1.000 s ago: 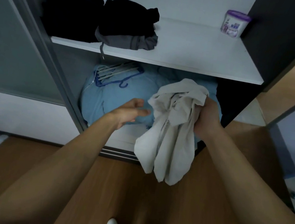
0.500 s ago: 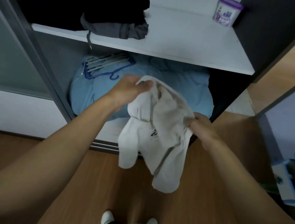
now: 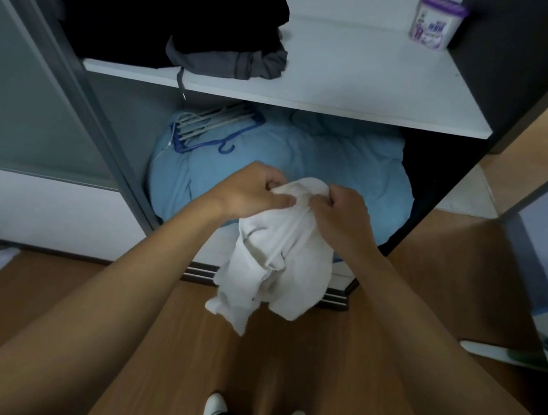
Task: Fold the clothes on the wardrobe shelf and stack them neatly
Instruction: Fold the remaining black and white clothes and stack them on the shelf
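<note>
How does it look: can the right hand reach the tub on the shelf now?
Probably not yet: the right hand grips the white garment together with the left hand. Otherwise the way looks free; the shelf before the tub is bare.

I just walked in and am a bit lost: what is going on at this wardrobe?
A person stands at the open wardrobe, holding a white garment in the air. The left hand and the right hand grip its top close together; the rest hangs bunched, not yet folded. Dark clothes lie at the left of the shelf, a purple-lidded tub at its right.
</note>
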Demonstrator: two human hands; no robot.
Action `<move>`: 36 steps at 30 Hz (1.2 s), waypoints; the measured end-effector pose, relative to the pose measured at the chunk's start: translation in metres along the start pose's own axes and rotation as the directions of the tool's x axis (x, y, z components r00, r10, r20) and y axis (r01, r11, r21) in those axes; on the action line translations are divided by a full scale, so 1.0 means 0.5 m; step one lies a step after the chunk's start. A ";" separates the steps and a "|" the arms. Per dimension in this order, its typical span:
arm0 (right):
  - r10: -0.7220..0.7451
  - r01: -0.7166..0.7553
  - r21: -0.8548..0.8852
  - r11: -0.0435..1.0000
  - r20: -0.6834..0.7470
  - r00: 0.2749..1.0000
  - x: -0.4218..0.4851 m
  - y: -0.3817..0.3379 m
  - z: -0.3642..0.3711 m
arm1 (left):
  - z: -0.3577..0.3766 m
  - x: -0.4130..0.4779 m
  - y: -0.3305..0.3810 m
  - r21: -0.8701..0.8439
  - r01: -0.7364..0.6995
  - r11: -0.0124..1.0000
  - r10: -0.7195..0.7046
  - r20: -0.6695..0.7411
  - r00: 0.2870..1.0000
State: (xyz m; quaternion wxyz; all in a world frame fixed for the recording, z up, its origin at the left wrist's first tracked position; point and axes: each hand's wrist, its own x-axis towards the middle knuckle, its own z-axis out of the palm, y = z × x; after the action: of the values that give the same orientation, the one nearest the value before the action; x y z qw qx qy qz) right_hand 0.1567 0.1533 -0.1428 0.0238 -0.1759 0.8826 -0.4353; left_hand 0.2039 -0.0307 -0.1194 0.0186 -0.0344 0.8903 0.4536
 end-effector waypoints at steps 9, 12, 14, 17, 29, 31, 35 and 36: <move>0.041 -0.022 -0.092 0.996 0.214 0.976 -0.009 0.005 -0.009 | 0.011 -0.017 0.005 -0.179 -0.034 0.983 -0.008 -0.229 0.973; -0.108 0.101 -0.206 0.973 -0.023 0.994 -0.017 -0.016 0.008 | 0.008 -0.008 0.027 -0.111 -0.106 0.988 0.074 -0.260 0.963; -0.169 0.131 -0.263 0.956 -0.127 0.977 -0.010 -0.022 0.005 | 0.005 -0.006 0.026 -0.085 -0.111 0.990 0.082 -0.285 0.955; -0.140 0.105 -0.429 0.897 -0.051 0.989 0.002 -0.008 -0.012 | 0.007 -0.006 0.018 0.029 -0.085 0.996 0.090 -0.335 0.938; -0.092 0.043 -0.377 0.925 -0.113 0.989 -0.008 0.050 -0.054 | 0.014 -0.009 -0.039 0.412 0.125 0.903 0.010 -0.310 0.951; -0.058 0.030 -0.502 0.865 -0.041 0.997 -0.003 0.070 -0.066 | 0.011 -0.016 -0.081 0.411 0.279 0.868 -0.148 -0.323 0.935; 0.109 -0.060 -0.620 0.783 0.041 0.993 -0.005 0.117 -0.079 | 0.009 -0.026 -0.119 0.362 0.404 0.840 -0.235 -0.428 0.873; 0.144 -0.087 -0.625 0.776 0.042 0.989 -0.008 0.127 -0.081 | 0.010 -0.025 -0.122 0.360 0.407 0.840 -0.230 -0.443 0.867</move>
State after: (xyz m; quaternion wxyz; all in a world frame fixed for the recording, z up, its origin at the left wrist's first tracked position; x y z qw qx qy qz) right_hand 0.1340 0.2208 -0.1676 0.0297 -0.1383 0.9838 -0.1104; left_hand 0.2211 -0.0621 -0.1707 -0.0714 -0.2674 0.9368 0.2141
